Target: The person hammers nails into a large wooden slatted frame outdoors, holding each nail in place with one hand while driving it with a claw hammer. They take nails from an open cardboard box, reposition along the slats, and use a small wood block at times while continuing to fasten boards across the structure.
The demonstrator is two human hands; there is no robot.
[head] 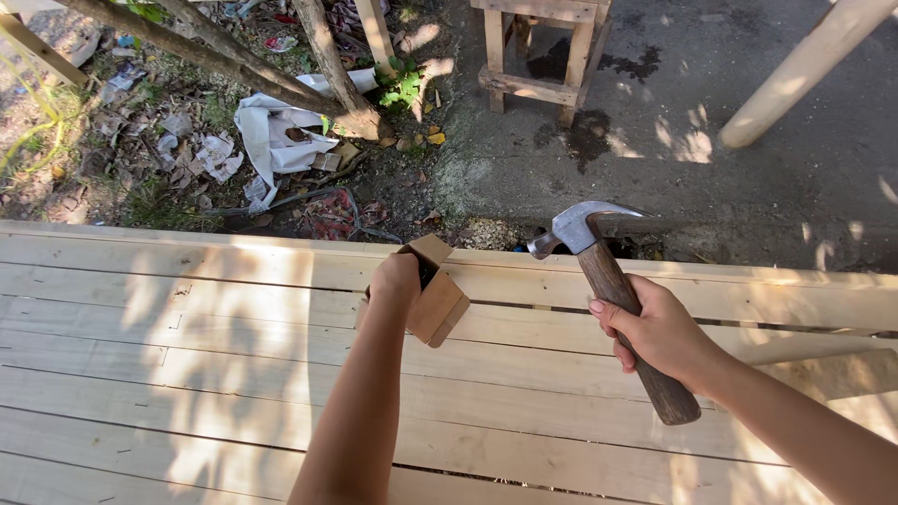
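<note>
Seen from above, the left hand (396,279) reached into a small open cardboard box (438,297) resting on a pale wooden plank bench (187,374), its fingers hidden inside. The right hand (659,332) was closed around the wooden handle of a claw hammer (613,281), held above the planks, head raised.

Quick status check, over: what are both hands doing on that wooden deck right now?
Left hand inside the small cardboard box, fingers hidden. Right hand gripping claw hammer, head raised. Plank deck around the box bare.
</note>
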